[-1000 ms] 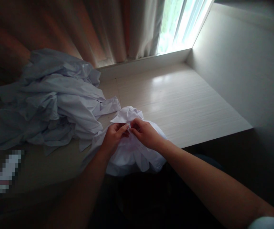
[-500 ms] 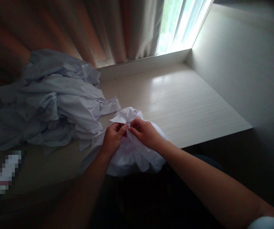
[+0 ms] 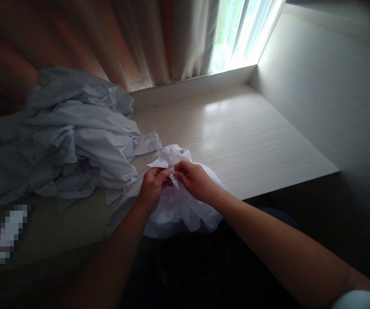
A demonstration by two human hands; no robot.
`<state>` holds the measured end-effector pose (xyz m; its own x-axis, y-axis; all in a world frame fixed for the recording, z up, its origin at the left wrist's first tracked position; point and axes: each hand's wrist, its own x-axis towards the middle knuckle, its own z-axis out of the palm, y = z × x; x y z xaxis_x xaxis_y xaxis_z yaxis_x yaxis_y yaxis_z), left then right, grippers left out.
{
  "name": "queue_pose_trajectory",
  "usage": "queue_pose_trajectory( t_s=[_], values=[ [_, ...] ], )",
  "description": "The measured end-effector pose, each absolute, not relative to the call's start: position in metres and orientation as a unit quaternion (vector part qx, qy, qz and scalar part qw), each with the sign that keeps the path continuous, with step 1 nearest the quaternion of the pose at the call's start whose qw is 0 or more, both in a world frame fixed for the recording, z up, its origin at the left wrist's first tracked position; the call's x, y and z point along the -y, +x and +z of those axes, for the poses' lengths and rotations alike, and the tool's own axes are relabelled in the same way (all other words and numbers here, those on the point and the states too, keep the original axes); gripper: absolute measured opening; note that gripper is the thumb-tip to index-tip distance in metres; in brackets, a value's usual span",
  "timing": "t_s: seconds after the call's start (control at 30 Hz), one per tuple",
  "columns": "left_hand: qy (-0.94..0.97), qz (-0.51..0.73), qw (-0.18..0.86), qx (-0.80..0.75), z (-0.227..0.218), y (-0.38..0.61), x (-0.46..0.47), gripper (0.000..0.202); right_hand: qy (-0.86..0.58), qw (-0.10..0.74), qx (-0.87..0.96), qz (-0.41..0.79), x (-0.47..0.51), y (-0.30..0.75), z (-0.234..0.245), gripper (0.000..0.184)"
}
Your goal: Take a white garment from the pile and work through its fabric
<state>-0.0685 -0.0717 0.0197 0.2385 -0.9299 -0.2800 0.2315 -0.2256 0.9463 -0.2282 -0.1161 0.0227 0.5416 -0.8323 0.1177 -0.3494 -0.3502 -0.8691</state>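
Observation:
A white shirt [image 3: 185, 214] lies bunched at the front edge of the table, its collar turned away from me and part of it draping over the edge. My left hand [image 3: 153, 184] pinches the cloth just below the collar from the left side. From the right, my right hand [image 3: 193, 178] pinches the same spot, thumb and fingertips almost meeting the left ones. Whatever small detail sits between the fingertips, such as a button, is too small to make out.
To the left is a large heap of crumpled white garments [image 3: 75, 133]. The pale wooden table [image 3: 236, 128] meets a panel [image 3: 320, 86] on the right. Curtains [image 3: 133, 43] and a bright window [image 3: 236, 34] stand behind. A pixelated object [image 3: 9, 234] lies at lower left.
Both hands keep their pinch at the shirt's collar, with only slight finger movement. The whole view has shifted very slightly.

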Motion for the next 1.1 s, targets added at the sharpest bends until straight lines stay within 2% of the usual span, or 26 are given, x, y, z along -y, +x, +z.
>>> queue_pose_trajectory(
  t_s=[0.2,0.47,0.73,1.1],
  values=[
    [0.546,-0.618,0.517,0.23,0.033,-0.07,0.072,0.028,-0.766,0.422,-0.388,-0.29,0.116,-0.229,0.022,0.007],
    [0.517,-0.689,0.462,0.211,0.036,-0.059,0.07,0.028,-0.757,0.425,-0.392,-0.303,0.113,-0.23,0.022,0.01],
    [0.528,-0.67,0.465,0.237,0.033,-0.059,0.069,0.03,-0.756,0.425,-0.393,-0.306,0.112,-0.231,0.024,0.01],
    [0.546,-0.653,0.454,0.265,0.034,-0.067,0.065,0.039,-0.716,0.471,-0.399,-0.326,0.116,-0.229,0.024,0.012]
  ],
)
